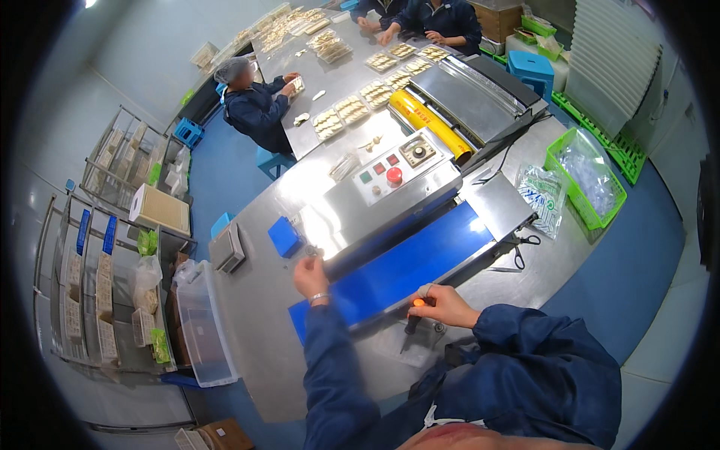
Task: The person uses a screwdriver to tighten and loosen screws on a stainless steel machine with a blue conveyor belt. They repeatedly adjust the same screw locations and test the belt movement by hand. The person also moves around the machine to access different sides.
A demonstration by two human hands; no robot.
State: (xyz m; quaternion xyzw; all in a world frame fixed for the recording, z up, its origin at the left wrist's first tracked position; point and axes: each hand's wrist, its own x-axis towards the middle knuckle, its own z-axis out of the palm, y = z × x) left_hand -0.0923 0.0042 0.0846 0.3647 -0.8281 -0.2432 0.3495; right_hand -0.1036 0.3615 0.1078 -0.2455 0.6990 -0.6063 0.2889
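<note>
My right hand [448,306] is closed around a screwdriver [412,325] with an orange and black handle, its shaft pointing down over clear plastic [395,343] at the table's near edge. With fingers pinched, my left hand [309,279] is at the left end of a steel packaging machine [337,221]. A small greyish thing shows at its fingertips, too small to name. Between my hands runs the machine's blue conveyor belt [409,264]. Just beyond my left hand sits a blue box-like object [284,237]. A control panel with a red knob [394,175] tops the machine.
Scissors [519,255] lie right of the belt, near a printed plastic bag [541,199] and a green basket [589,180]. A yellow film roll [431,126] and filled trays [352,109] stand farther back. Co-workers [259,105] work along the far table. A clear bin [206,322] stands left.
</note>
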